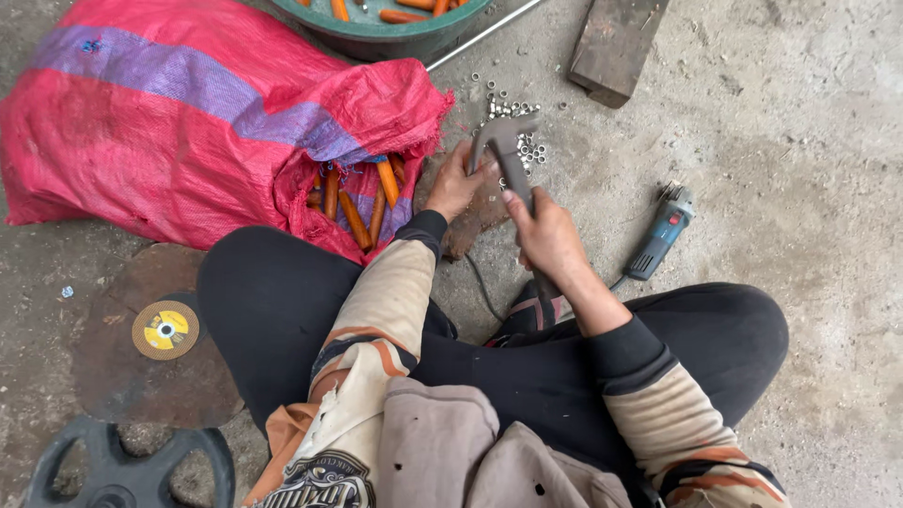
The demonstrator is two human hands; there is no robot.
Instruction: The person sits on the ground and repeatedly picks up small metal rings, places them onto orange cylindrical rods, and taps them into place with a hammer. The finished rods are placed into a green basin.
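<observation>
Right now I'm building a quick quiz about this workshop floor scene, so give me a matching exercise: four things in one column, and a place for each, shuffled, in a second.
Things:
1. hammer
2. red woven sack
3. angle grinder
4. yellow-labelled cutting disc

Places:
A. on the concrete beside the person's right knee
B. gripped in the right hand
C. lying on a rusty plate near the left knee
D. open-mouthed ahead and to the left, orange rods showing inside

Pairs: 1-B, 2-D, 3-A, 4-C

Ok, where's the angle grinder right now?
In the head view, the angle grinder lies on the concrete floor, right of the right hand gripping the hammer.
</observation>
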